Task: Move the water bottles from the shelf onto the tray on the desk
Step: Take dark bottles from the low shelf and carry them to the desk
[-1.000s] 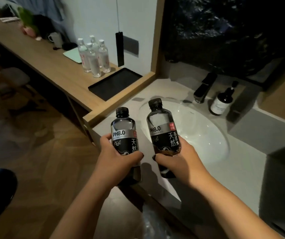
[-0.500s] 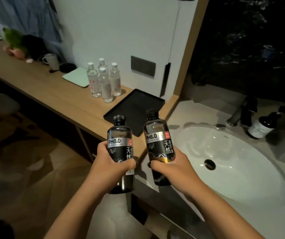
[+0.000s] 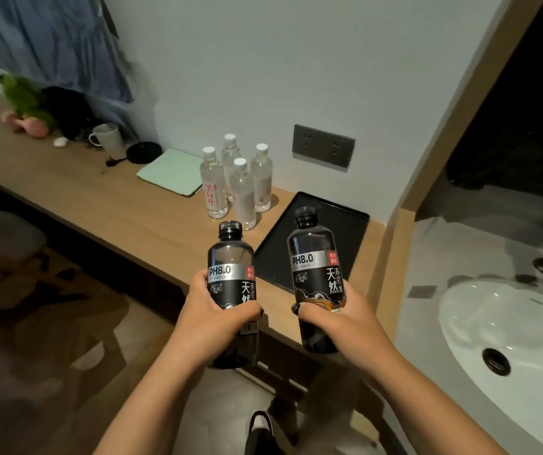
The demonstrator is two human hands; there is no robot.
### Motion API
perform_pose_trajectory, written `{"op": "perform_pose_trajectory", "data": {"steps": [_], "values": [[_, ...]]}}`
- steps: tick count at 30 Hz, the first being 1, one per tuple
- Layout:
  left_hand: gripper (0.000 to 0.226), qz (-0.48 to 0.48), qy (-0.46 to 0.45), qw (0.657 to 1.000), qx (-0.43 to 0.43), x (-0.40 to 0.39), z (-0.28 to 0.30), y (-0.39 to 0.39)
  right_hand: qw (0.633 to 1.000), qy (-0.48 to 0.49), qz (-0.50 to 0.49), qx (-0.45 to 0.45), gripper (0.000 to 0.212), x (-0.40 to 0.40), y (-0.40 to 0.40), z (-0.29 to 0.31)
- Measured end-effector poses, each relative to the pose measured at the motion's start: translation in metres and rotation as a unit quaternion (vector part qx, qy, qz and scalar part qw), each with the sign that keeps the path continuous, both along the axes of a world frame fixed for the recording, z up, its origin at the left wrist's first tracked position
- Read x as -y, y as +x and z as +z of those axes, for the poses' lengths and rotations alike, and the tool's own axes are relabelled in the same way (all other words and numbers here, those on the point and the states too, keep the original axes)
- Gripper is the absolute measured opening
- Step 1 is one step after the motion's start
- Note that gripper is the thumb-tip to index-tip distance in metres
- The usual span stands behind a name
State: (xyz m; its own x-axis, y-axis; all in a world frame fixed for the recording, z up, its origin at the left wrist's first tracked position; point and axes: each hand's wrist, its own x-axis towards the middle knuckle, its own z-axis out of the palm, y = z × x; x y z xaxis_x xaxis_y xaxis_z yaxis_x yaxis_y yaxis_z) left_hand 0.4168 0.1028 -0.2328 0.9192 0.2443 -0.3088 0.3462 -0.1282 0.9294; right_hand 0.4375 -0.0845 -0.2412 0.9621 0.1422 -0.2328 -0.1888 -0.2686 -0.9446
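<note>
both bottles (image 3: pixel 230 274) nearer tray (image 3: pixel 345 231) | one per grip (upright)

Black-labelled bottles (image 3: pixel 230 284); black tray (image 3: pixel 349 231); tan wooden desk (image 3: pixel 99 205).

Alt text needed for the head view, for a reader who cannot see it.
Two hands each hold an upright black-labelled water bottle, left hand on the left bottle, right hand on the right bottle, short of a black tray on a wooden desk. Four clear bottles stand beside the tray.
</note>
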Motion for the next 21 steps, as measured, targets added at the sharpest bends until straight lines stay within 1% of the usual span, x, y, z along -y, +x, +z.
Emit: {"op": "perform_pose_trajectory", "data": {"steps": [5,6,8,9,12,13,15,17,19,21], "values": [[0.066,-0.005,0.007,1.0,-0.025,-0.039,-0.011,0.072,0.997,0.049,-0.037,-0.053,0.035,-0.036,0.071,-0.01],[0.064,-0.005,0.011,0.999,-0.033,-0.047,-0.011,0.086,0.996,0.057,-0.038,-0.057,0.032,-0.043,0.084,-0.009],[0.063,-0.005,0.018,0.999,-0.049,-0.064,-0.011,0.113,0.995,0.076,-0.03,-0.057,0.017,-0.056,0.109,-0.009],[0.062,-0.001,0.018,0.998,-0.054,-0.072,-0.012,0.124,0.994,0.085,-0.025,-0.057,0.013,-0.063,0.12,-0.009],[0.061,0.008,0.006,0.998,-0.066,-0.094,-0.013,0.154,0.992,0.112,-0.034,-0.053,0.018,-0.082,0.147,-0.009],[0.053,0.006,-0.002,0.998,-0.062,-0.101,-0.013,0.164,0.991,0.114,-0.041,-0.048,0.022,-0.088,0.154,-0.012],[0.03,0.002,-0.011,0.998,-0.055,-0.114,-0.016,0.182,0.991,0.11,-0.057,-0.049,0.029,-0.102,0.167,-0.018],[0.02,0.003,-0.015,0.998,-0.053,-0.124,-0.018,0.198,0.991,0.104,-0.065,-0.058,0.032,-0.113,0.176,-0.026],[0.02,-0.024,-0.008,0.998,-0.052,-0.141,-0.026,0.226,0.989,0.091,-0.096,-0.066,0.032,-0.131,0.197,-0.039],[0.025,-0.032,-0.01,0.998,-0.046,-0.15,-0.032,0.243,0.989,0.075,-0.11,-0.065,0.033,-0.141,0.208,-0.047]]}}
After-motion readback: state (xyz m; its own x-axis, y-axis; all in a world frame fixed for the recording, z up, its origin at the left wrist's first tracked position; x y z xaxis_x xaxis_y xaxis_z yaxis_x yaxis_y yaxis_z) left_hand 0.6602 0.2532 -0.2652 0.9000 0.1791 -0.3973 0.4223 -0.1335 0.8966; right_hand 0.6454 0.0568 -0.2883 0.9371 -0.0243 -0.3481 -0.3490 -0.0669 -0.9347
